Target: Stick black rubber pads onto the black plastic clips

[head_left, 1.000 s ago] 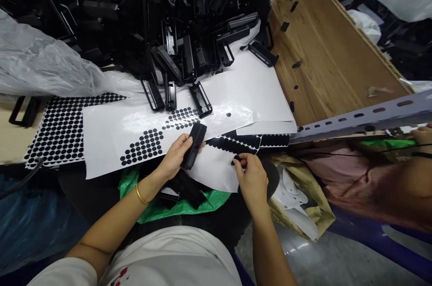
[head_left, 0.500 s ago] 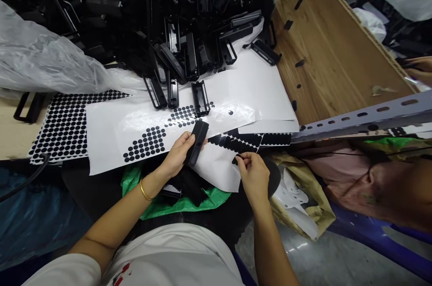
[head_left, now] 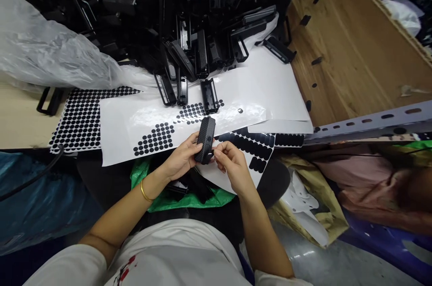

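My left hand (head_left: 182, 156) is closed around a black plastic housing (head_left: 205, 135) with a carbon-fibre pattern, held tilted above the sheets. My right hand (head_left: 233, 164) is closed in a pinch at the housing's lower right end. A small black sticker (head_left: 209, 154) seems to be between its fingertips, partly hidden against the dark housing. Just right of the hands lies a sheet of black oblong stickers (head_left: 258, 164), partly under white paper. Farther left, a white sheet (head_left: 116, 131) carries rows of round black dots.
Many black housings (head_left: 135, 5) are heaped at the back beside plastic wrap (head_left: 67, 56). A wooden board (head_left: 357, 43) with stuck-on black pieces and a perforated metal rail (head_left: 371, 120) bound the right side. Below the table edge are a green bag (head_left: 157, 203) and a brown bag (head_left: 332, 227).
My right hand has moved left from the sticker sheet to the lower end of the housing. My left hand still holds the housing, now turned more upright. The view has shifted slightly.
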Demonstrator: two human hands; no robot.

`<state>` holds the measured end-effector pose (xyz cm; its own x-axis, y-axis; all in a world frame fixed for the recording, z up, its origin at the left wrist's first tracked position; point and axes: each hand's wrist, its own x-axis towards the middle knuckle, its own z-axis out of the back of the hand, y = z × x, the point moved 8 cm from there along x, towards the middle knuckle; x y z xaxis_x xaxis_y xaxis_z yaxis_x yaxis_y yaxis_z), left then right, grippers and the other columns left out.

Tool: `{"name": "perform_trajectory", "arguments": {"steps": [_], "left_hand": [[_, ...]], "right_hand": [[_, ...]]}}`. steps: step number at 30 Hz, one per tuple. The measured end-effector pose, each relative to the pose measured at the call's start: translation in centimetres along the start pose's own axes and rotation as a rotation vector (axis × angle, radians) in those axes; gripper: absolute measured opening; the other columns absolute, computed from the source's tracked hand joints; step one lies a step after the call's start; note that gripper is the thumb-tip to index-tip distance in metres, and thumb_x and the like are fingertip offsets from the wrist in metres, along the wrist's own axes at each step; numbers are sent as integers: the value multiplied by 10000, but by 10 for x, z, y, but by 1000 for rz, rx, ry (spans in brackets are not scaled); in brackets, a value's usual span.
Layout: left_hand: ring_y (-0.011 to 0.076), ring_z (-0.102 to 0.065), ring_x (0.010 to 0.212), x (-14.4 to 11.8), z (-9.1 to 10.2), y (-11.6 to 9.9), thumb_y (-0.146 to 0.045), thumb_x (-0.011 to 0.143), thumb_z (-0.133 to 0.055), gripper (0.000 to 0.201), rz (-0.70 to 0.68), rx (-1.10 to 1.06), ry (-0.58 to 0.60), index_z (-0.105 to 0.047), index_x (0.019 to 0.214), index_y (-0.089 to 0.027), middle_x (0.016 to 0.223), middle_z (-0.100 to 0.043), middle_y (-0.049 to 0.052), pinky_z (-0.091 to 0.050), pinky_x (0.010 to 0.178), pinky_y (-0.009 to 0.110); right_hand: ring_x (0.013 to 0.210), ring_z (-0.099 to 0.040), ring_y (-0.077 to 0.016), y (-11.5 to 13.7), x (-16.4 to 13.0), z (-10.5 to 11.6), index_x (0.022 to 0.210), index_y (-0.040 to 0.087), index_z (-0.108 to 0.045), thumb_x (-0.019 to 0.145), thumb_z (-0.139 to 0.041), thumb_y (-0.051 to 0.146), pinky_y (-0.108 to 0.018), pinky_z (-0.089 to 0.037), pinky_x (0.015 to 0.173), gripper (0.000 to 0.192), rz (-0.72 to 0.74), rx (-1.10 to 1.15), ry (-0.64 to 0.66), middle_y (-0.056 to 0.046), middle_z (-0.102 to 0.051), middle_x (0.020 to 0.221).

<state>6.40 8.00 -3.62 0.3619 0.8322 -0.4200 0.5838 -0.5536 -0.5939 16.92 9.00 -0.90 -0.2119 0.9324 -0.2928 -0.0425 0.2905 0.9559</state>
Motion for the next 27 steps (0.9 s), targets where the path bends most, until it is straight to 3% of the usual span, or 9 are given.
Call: {"name": "perform_trajectory", "arguments": {"steps": [5, 18, 27], "left_hand": [[131, -657, 796, -2, 7, 1, -223, 814, -624, 439, 12, -6, 20, -535, 1244, -216, 1019, -693, 49, -530, 757, 247], [165, -648, 814, -6, 10, 2, -253, 807, -636, 545, 57, 8, 16, -489, 1332, -260, 937, -693, 39, -502, 895, 389], [189, -650, 842, -8, 12, -1, -268, 795, -645, 550, 34, 33, -12, -503, 1326, -261, 932, -695, 43, -500, 892, 394]], "right_hand": [[468, -353, -74, 1, 7, -8, 674, 205, -473, 762, -577, 338, -219, -288, 441, 191, -25, -9, 39, 62, -429, 556], [514, -402, -95, 3, 11, -13, 664, 204, -488, 743, -579, 334, -216, -378, 451, 178, -56, -100, 31, 59, -405, 555], [551, -488, -118, 3, 11, -16, 688, 208, -482, 760, -563, 303, -255, -482, 505, 144, -21, -154, -5, 36, -478, 596]]}}
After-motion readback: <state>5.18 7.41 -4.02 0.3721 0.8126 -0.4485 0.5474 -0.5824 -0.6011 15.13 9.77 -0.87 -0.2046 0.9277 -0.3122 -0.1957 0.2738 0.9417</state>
